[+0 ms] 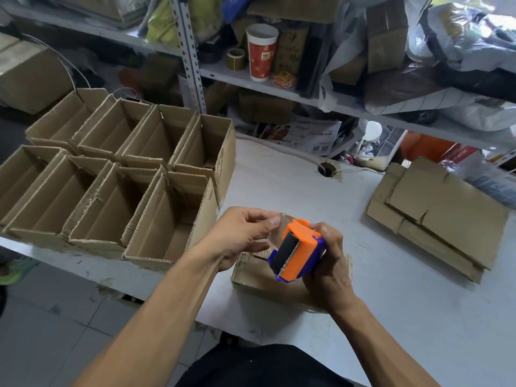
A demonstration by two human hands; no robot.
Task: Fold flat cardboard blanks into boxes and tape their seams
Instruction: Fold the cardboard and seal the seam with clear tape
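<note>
My right hand [329, 263] grips an orange and purple tape dispenser [297, 251] above the table. My left hand [243, 236] is beside it, its thumb and fingers pinching at the clear tape end near the dispenser's top. Under both hands a folded cardboard box [251, 277] lies on the white table [391, 317], mostly hidden. A stack of flat cardboard blanks [444, 216] lies at the right. Several folded open boxes [156, 196] stand in two rows at the left.
Metal shelves [192, 51] behind the table hold cartons, bags, a paper cup [261, 51] and a tape roll [236, 58]. A cable hole [328, 167] sits in the table's back. The table's front edge runs along a tiled floor [55, 317] at the lower left.
</note>
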